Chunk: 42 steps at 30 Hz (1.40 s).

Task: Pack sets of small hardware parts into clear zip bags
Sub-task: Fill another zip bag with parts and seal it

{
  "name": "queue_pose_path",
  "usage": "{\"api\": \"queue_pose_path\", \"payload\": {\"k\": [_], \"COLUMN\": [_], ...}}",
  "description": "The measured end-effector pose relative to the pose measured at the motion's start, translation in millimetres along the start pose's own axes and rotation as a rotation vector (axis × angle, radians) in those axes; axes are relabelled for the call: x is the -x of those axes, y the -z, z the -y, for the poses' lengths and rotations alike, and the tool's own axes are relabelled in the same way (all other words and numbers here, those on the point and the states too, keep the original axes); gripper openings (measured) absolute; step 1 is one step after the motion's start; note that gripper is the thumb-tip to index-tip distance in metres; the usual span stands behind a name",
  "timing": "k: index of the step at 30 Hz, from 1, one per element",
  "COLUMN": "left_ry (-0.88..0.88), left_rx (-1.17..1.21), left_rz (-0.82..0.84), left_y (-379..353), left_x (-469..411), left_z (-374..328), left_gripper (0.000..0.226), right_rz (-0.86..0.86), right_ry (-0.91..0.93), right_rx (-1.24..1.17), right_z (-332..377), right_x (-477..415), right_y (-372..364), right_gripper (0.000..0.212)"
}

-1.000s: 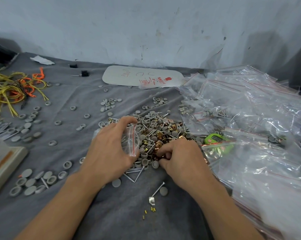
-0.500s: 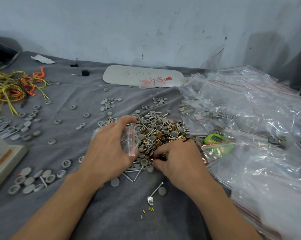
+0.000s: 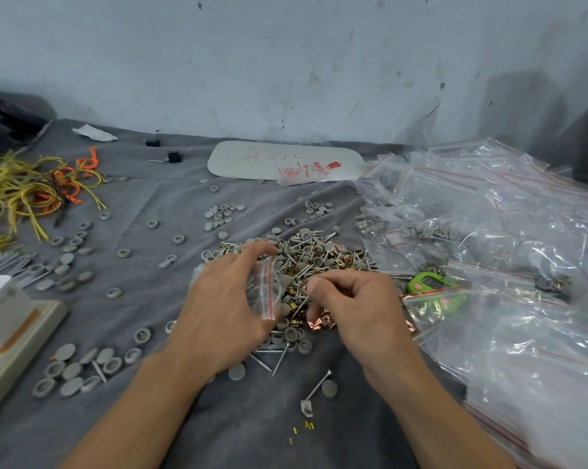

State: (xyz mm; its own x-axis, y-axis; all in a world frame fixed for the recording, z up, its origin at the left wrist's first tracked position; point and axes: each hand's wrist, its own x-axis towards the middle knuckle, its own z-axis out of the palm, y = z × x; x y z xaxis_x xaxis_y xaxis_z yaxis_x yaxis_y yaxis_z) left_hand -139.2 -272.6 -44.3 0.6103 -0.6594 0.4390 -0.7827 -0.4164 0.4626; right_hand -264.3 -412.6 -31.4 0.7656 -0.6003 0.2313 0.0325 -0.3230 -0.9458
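A pile of nails, grey caps and brass and copper clips (image 3: 312,258) lies in the middle of the grey cloth. My left hand (image 3: 218,306) grips a small clear zip bag (image 3: 263,289) with a red seal line, its mouth held open toward the pile. My right hand (image 3: 356,306) hovers just right of the bag mouth, fingers curled, pinching small parts from the pile between thumb and fingertips. Copper clips (image 3: 319,323) lie under that hand.
A heap of clear zip bags (image 3: 488,238) fills the right side, with a green object (image 3: 428,282) under them. Grey caps (image 3: 79,370) are scattered at left, yellow and orange wires (image 3: 25,191) far left, a beige box (image 3: 11,336) at the left edge.
My right hand has lifted off the pile and moved up toward the bag mouth with parts pinched. My left hand keeps holding the bag in place.
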Motion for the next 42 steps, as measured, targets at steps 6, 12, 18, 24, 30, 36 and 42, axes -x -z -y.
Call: {"api": "queue_pose_path", "payload": {"k": [6,12,18,24,30,36,42], "left_ry": [-0.043,-0.018,0.068,0.097,0.074,0.050,0.048], "left_rx": [0.083,0.176,0.329,0.434,0.303,0.206,0.193], "left_rz": [-0.013,-0.121,-0.244,-0.342,-0.315,-0.212,-0.186], "left_y": [3.5,6.7,8.9,13.6,12.6,6.6,5.0], "left_x": [-2.9,-2.8,-3.1,-5.1,-0.8,3.7,2.7], "left_z": [-0.7,3.8,3.7,6.8,2.6,-1.0,2.8], "left_gripper": [0.063,0.058,0.049,0.047,0.049,0.053,0.056], "right_rz": [0.140,0.309,-0.098,0.226,0.376,0.455,0.295], "right_ry": [0.106,0.188,0.060,0.054,-0.018,-0.014,-0.056], "right_rx": [0.265,0.380,0.257,0.586,0.804,0.864,0.706], "right_z": [22.6,36.2,11.4,7.3,5.6,3.0,8.5], "right_x": [-17.9,-39.6,-40.8,-36.6,-32.9,-32.7,-37.9], "right_y": [-28.1,-30.0,17.4,28.2,13.1,11.8,32.0], "right_gripper": [0.022,0.032,0.023,0.010,0.016,0.021,0.018]}}
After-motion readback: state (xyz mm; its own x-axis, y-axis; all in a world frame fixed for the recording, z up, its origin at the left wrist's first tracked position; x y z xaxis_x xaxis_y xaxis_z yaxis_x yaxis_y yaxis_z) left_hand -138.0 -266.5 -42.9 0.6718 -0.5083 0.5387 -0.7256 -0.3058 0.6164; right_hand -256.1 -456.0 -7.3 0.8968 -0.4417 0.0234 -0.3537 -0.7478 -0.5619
